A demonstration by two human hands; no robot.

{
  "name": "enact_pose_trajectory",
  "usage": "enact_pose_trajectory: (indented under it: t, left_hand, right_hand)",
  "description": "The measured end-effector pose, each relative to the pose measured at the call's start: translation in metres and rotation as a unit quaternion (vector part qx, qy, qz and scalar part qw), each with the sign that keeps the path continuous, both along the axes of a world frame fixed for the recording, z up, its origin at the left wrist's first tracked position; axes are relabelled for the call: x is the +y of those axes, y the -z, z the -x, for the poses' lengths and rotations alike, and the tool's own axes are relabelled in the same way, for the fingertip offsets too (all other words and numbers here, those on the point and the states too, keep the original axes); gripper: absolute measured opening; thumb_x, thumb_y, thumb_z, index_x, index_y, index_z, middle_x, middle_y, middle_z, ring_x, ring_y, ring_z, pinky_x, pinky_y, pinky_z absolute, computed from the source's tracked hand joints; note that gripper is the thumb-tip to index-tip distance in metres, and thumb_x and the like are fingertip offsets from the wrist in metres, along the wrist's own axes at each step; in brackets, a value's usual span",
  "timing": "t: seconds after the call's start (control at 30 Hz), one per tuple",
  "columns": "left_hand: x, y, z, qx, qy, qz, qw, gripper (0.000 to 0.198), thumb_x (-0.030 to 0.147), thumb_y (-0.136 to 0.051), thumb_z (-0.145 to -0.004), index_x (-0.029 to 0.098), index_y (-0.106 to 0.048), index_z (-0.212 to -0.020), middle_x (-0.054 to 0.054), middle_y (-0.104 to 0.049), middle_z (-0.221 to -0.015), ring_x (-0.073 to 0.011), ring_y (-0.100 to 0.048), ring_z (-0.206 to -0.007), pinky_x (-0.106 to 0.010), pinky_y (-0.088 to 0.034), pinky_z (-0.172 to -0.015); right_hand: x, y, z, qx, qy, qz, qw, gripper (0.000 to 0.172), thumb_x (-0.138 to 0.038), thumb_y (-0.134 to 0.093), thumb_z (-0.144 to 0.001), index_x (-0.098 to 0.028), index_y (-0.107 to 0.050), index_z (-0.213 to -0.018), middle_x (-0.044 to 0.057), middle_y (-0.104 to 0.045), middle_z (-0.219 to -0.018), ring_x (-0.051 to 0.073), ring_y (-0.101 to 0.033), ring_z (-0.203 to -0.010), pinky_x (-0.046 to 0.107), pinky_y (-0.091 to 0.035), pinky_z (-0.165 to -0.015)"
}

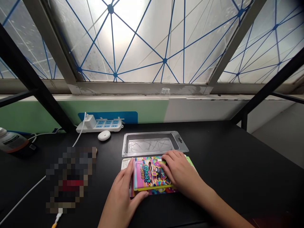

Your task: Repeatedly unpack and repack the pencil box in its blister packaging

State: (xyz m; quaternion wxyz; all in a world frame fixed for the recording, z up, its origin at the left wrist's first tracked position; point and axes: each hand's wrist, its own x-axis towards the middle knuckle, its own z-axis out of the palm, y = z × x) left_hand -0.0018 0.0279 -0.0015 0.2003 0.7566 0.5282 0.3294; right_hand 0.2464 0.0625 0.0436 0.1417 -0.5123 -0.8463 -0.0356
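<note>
A small, thick pack with a bright pink and multicoloured cover (152,174) lies on a colourful printed card (155,192) on the black table. My left hand (125,190) grips the pack's left end, thumb at the near edge and fingers along the left side. Over its right part rests my right hand (178,171), fingers bent together on the top and far edge. Just behind the card is a clear plastic tray (152,144) with a hanging hole at its right side.
A white power strip (106,125) with a plugged-in adapter and a white oval case (104,136) stand at the back left. A pixelated object (71,179), a cable and a bottle (14,142) are on the left. Black frame bars slant at both sides.
</note>
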Motion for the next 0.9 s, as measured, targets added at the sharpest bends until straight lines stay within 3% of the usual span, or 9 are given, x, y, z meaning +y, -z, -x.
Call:
enact_pose_trajectory:
  t: [0.13, 0.23, 0.33, 0.47, 0.57, 0.67, 0.77, 0.83, 0.9]
  left_hand:
    - [-0.001, -0.003, -0.003, -0.004, 0.002, 0.009, 1.0, 0.09, 0.028, -0.063, -0.091, 0.035, -0.006, -0.16, -0.008, -0.06, -0.134, -0.0289, -0.06, -0.12, -0.044, -0.052, -0.098]
    - [-0.002, -0.007, -0.003, -0.011, -0.002, 0.036, 0.999, 0.087, 0.033, -0.062, -0.093, 0.032, -0.007, -0.16, -0.009, -0.063, -0.128, -0.0297, -0.06, -0.118, -0.045, -0.051, -0.098]
    - [-0.002, -0.013, 0.0, -0.028, -0.004, 0.074, 0.997, 0.074, 0.046, -0.054, -0.096, 0.027, -0.019, -0.159, -0.012, -0.06, -0.134, -0.0323, -0.055, -0.125, -0.048, -0.048, -0.102]
    - [-0.005, -0.02, 0.009, -0.07, 0.031, 0.134, 0.988, 0.058, 0.057, -0.025, -0.103, 0.03, -0.047, -0.148, -0.007, -0.051, -0.149, -0.0314, -0.04, -0.141, -0.052, -0.035, -0.115]
    - [-0.007, -0.023, 0.012, -0.091, 0.02, 0.166, 0.982, 0.057, 0.056, -0.02, -0.104, 0.032, -0.053, -0.144, -0.004, -0.049, -0.152, -0.0298, -0.036, -0.144, -0.053, -0.029, -0.118]
    - [-0.007, -0.024, 0.01, -0.091, 0.008, 0.18, 0.979, 0.055, 0.058, -0.042, -0.099, 0.029, -0.052, -0.145, -0.007, -0.047, -0.153, -0.0306, -0.038, -0.144, -0.05, -0.032, -0.117]
    - [-0.007, -0.023, 0.008, -0.083, -0.004, 0.182, 0.98, 0.058, 0.053, -0.06, -0.091, 0.031, -0.052, -0.144, -0.007, -0.045, -0.154, -0.0319, -0.041, -0.141, -0.049, -0.034, -0.116]
    - [-0.007, -0.022, 0.008, -0.087, -0.007, 0.18, 0.98, 0.063, 0.05, -0.063, -0.09, 0.033, -0.046, -0.148, -0.006, -0.044, -0.154, -0.0311, -0.042, -0.141, -0.048, -0.036, -0.115]
    - [-0.007, -0.021, 0.008, -0.103, -0.012, 0.179, 0.978, 0.063, 0.051, -0.059, -0.093, 0.034, -0.04, -0.151, -0.006, -0.044, -0.155, -0.0298, -0.041, -0.142, -0.047, -0.036, -0.115]
  right_hand:
    - [0.006, 0.005, 0.004, 0.043, -0.004, -0.024, 0.999, 0.016, -0.022, -0.044, -0.1, -0.016, -0.059, -0.1, 0.011, -0.062, -0.096, 0.026, -0.056, -0.091, 0.044, -0.047, -0.082]
    - [0.008, 0.007, 0.0, 0.077, -0.009, -0.084, 0.993, 0.011, -0.022, -0.047, -0.099, -0.017, -0.056, -0.099, 0.011, -0.061, -0.097, 0.026, -0.055, -0.091, 0.043, -0.049, -0.082]
    - [0.007, 0.006, -0.004, 0.102, -0.019, -0.172, 0.98, 0.006, -0.023, -0.05, -0.099, -0.018, -0.054, -0.1, 0.01, -0.061, -0.096, 0.026, -0.055, -0.093, 0.045, -0.049, -0.087]
    - [-0.018, -0.002, -0.01, 0.127, -0.085, -0.249, 0.956, 0.012, -0.019, -0.06, -0.094, -0.019, -0.054, -0.104, 0.008, -0.064, -0.096, 0.023, -0.06, -0.094, 0.049, -0.043, -0.102]
    - [-0.051, -0.014, -0.023, 0.111, -0.132, -0.174, 0.969, 0.017, -0.023, -0.067, -0.092, -0.02, -0.056, -0.105, 0.007, -0.069, -0.1, 0.021, -0.065, -0.097, 0.046, -0.041, -0.106]
    - [-0.075, -0.018, -0.048, 0.043, -0.145, -0.054, 0.987, 0.043, -0.044, -0.072, -0.087, -0.024, -0.058, -0.123, 0.011, -0.067, -0.125, 0.026, -0.063, -0.115, 0.044, -0.043, -0.107]
    - [-0.081, -0.006, -0.08, 0.019, -0.07, 0.003, 0.997, 0.072, -0.048, -0.071, -0.085, -0.03, -0.042, -0.148, 0.012, -0.047, -0.153, 0.033, -0.048, -0.136, 0.05, -0.044, -0.107]
    - [-0.077, 0.008, -0.099, 0.046, 0.0, 0.043, 0.998, 0.086, -0.045, -0.07, -0.085, -0.031, -0.025, -0.157, 0.012, -0.037, -0.159, 0.035, -0.042, -0.141, 0.053, -0.044, -0.108]
    - [-0.073, 0.022, -0.111, 0.085, 0.054, 0.102, 0.99, 0.089, -0.045, -0.067, -0.086, -0.032, -0.019, -0.159, 0.01, -0.038, -0.159, 0.035, -0.043, -0.14, 0.052, -0.047, -0.106]
